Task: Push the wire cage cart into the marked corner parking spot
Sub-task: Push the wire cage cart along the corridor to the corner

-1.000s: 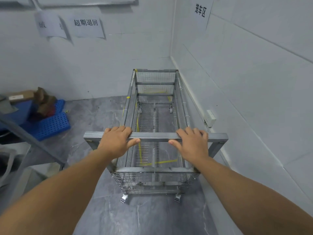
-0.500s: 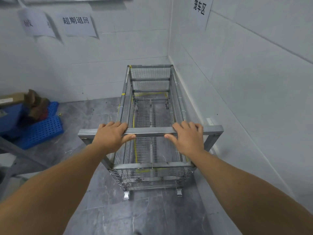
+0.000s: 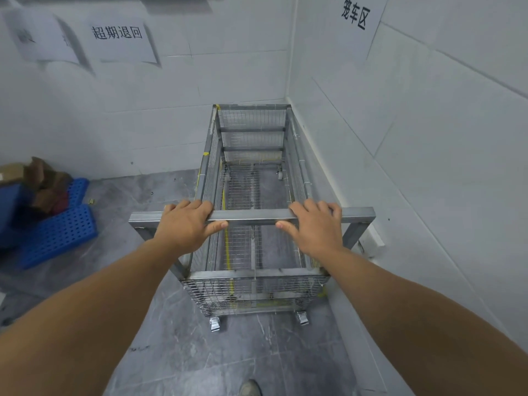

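A long metal wire cage cart (image 3: pixel 253 292) stands on castors along the right wall, its far end close against the back wall in the corner. It is empty, and yellow tape lines on the floor show through its mesh bottom. My left hand (image 3: pixel 187 225) and my right hand (image 3: pixel 314 228) both grip the square handle bar (image 3: pixel 251 216) at the cart's near end, thumbs under the bar. A paper sign (image 3: pixel 355 14) with black characters hangs on the right wall above the corner.
White tiled walls meet at the corner. Blue perforated plastic pallets (image 3: pixel 57 232) with torn cardboard (image 3: pixel 43 178) lie on the floor at left. Two paper signs (image 3: pixel 117 32) hang on the back wall. A white wall fitting (image 3: pixel 375 238) sits low beside the handle. The floor is grey stone.
The cart has rolled forward into the corner with both hands on the handle, and its far end now sits near the back wall. I have stepped forward behind it.
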Action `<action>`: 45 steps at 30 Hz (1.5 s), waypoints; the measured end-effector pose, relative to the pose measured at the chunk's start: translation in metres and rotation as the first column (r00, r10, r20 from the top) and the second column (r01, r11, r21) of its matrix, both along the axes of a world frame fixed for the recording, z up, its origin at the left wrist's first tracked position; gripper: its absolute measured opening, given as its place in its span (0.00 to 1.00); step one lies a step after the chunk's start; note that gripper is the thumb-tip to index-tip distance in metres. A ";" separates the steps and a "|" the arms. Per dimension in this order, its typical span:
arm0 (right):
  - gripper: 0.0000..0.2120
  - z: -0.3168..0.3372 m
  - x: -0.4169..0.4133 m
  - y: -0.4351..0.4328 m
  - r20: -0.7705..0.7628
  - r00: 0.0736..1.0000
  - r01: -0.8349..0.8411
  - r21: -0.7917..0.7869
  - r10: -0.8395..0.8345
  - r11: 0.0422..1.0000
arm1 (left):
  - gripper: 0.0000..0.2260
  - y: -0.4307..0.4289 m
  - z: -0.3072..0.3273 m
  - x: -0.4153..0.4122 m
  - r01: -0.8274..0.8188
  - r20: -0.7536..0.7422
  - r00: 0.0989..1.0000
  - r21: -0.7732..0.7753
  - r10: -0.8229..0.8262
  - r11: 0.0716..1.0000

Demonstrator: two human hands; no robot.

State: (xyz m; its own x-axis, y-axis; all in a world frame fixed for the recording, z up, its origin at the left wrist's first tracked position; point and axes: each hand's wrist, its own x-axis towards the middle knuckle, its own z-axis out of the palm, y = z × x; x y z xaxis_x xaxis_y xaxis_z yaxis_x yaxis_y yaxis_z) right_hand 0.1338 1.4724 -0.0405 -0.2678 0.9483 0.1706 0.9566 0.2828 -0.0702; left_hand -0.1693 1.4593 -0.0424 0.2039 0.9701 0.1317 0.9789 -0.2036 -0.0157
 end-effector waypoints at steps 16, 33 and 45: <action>0.29 -0.004 -0.018 0.093 0.010 1.000 -0.017 0.030 0.016 0.999 | 0.26 0.089 0.000 -0.023 0.045 0.008 0.999 0.048 -0.046 0.998; 0.27 -0.005 -0.011 0.097 0.005 1.000 -0.029 0.006 0.029 1.000 | 0.27 0.098 -0.001 -0.020 0.061 0.012 0.998 -0.044 -0.060 0.997; 0.28 0.000 -0.034 0.087 0.012 1.000 0.008 -0.048 -0.007 0.999 | 0.26 0.091 0.006 -0.037 0.074 0.037 0.997 -0.066 -0.071 0.995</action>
